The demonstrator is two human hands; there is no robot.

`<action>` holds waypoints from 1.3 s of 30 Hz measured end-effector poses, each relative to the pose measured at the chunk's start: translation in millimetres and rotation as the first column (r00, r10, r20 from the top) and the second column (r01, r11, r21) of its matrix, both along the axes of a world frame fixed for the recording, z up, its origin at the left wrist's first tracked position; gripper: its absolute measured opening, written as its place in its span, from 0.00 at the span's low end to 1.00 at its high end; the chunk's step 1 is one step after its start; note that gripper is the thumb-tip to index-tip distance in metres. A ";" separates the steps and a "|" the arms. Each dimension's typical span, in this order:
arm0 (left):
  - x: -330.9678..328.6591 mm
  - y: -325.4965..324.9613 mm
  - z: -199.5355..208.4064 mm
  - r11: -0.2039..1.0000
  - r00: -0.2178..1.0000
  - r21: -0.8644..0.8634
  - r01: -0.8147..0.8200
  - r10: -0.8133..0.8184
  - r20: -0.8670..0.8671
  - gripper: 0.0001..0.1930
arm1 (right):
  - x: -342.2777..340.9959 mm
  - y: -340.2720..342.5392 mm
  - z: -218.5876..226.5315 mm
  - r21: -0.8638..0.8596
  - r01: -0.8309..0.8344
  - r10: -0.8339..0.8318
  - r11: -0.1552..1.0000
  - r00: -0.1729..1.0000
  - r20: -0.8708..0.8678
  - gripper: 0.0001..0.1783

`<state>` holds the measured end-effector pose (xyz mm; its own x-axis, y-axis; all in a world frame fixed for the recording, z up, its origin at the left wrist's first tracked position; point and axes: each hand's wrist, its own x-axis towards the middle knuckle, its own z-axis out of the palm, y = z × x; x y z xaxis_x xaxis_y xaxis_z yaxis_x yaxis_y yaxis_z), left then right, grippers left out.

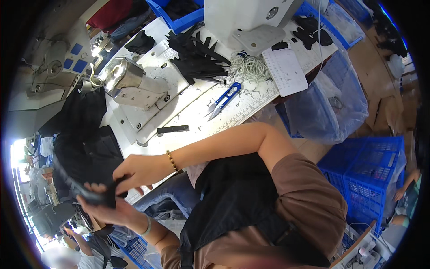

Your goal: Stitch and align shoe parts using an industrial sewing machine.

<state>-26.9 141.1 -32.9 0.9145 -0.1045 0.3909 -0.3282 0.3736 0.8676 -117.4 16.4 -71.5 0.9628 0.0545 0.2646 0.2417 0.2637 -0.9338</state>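
Note:
My left hand (112,214) is curled under a folded black fabric piece (106,198), palm up, with its fingers around it. My right hand (139,172), wearing a beaded bracelet, pinches the same piece from above at its near end. The left wrist has a pale bangle. Motion blur hides the fabric's exact shape. Just beyond both hands lies a heap of black cloth (85,154) at the table's left edge. On the white tabletop past my right forearm rest a short black strip (173,129) and blue-handled thread snips (227,99).
A white sewing machine (142,87) stands on the table. Behind it are cut black pieces (199,56), tangled pale cord (248,68) and a white card (286,74). Blue crates (365,179) and a plastic-lined bin (324,105) stand right. Other people (87,251) work nearby.

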 end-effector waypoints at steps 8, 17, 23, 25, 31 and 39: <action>8.6 -45.0 4.9 0.717 0.816 0.468 0.517 -0.578 -0.016 0.12 | -9.4 -39.1 -3.3 -0.136 0.819 -0.692 0.557 0.548 0.470 0.13; 26.7 -113.5 14.5 0.808 0.904 0.465 0.363 -0.427 0.036 0.10 | -11.6 -63.5 20.9 0.108 0.680 -0.689 0.725 0.715 0.120 0.12; 85.4 -145.1 18.6 0.562 0.661 0.407 0.720 -0.733 -0.158 0.09 | -4.2 -64.2 20.7 0.184 0.797 -0.816 0.575 0.542 0.202 0.10; 63.5 -160.6 19.5 0.637 0.703 0.331 0.696 -0.699 -0.131 0.09 | -8.8 -67.9 19.5 0.229 0.792 -0.825 0.565 0.546 0.147 0.10; 72.8 -160.7 19.3 0.652 0.714 0.368 0.663 -0.698 -0.050 0.10 | -13.8 -68.6 27.3 0.289 0.760 -0.802 0.582 0.595 0.050 0.11; 30.3 -98.6 -17.0 0.778 0.169 0.555 -0.296 -0.529 0.832 0.11 | -15.5 -79.6 9.5 0.174 0.771 -0.789 0.613 0.611 0.067 0.13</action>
<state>3.4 42.5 -50.0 -0.1821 -0.6978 0.6928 -0.9817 0.1694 -0.0874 -132.9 -63.2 -62.1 0.5835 -0.7403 0.3340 0.5174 0.0218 -0.8555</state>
